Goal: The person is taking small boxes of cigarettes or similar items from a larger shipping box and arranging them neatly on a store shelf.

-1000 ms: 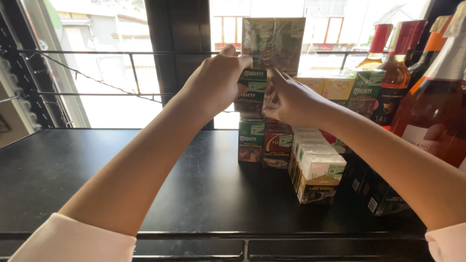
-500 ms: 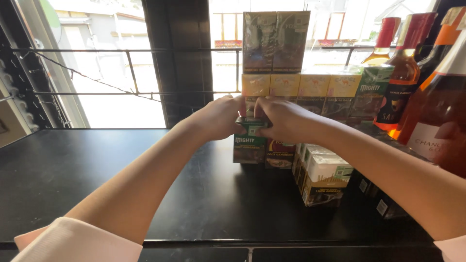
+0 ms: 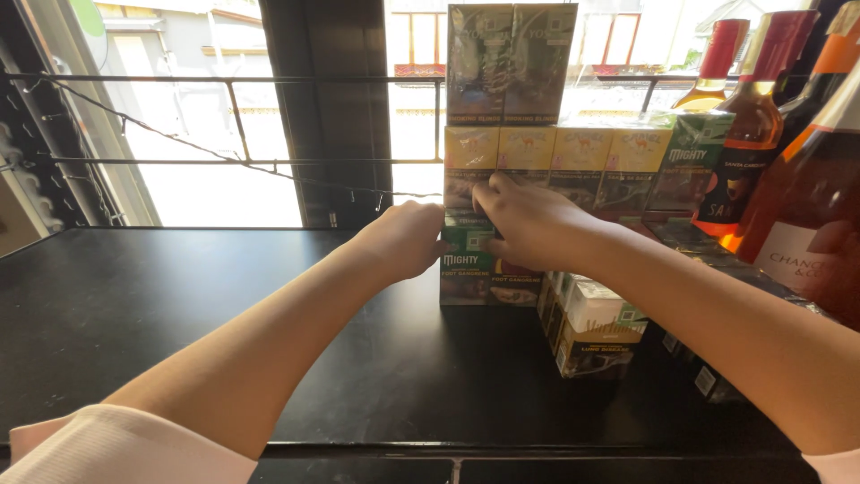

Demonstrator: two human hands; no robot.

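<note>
Glossy film-wrapped card packs [image 3: 512, 63]; matt black shelf [image 3: 179, 305]; glass bottles [image 3: 752, 116]; metal rail [image 3: 233, 79].

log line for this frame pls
left hand: at left edge of green pack in box stack | right hand: fingers on yellow-pack row | bottles: right, untouched | shelf: black

Strong daylight pours in through the window [image 3: 215, 134] beyond both hands, blowing the panes out to near white and leaving the black shelf [image 3: 134, 305] beneath the forearms dim, with a dull sheen. The left hand [image 3: 408, 237] and right hand [image 3: 528, 220] are backlit yet sharp. To the right of the hands, the bottles [image 3: 761, 116] glow translucent and stretch at the frame's edge.
</note>
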